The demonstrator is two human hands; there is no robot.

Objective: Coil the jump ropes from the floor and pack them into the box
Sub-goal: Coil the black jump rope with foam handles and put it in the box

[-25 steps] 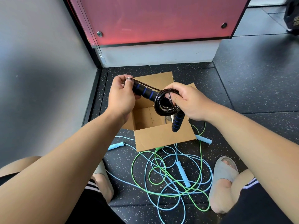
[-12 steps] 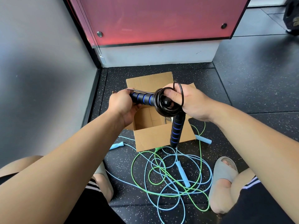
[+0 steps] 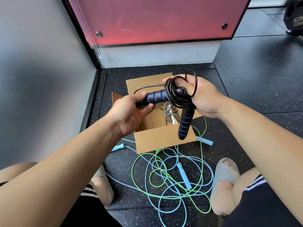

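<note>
Above the open box (image 3: 164,141), at 12 o'clock from the tangled ropes (image 3: 183,176), the right hand (image 3: 203,99) clasps the light, springy black coil (image 3: 177,95) while the left hand (image 3: 129,112) curls around one foam handle (image 3: 155,97), probably the firmest place to hold.

Setting: most likely a gym or fitness room. Black speckled rubber floor tiles (image 3: 254,89) meet in seams. Blue and green jump ropes (image 3: 172,177) lie tangled on them. A glossy red panel (image 3: 155,18) with metal fixings fronts the far wall. A dark, lettered piece of equipment (image 3: 295,17) sits far right, too cropped to identify.
</note>
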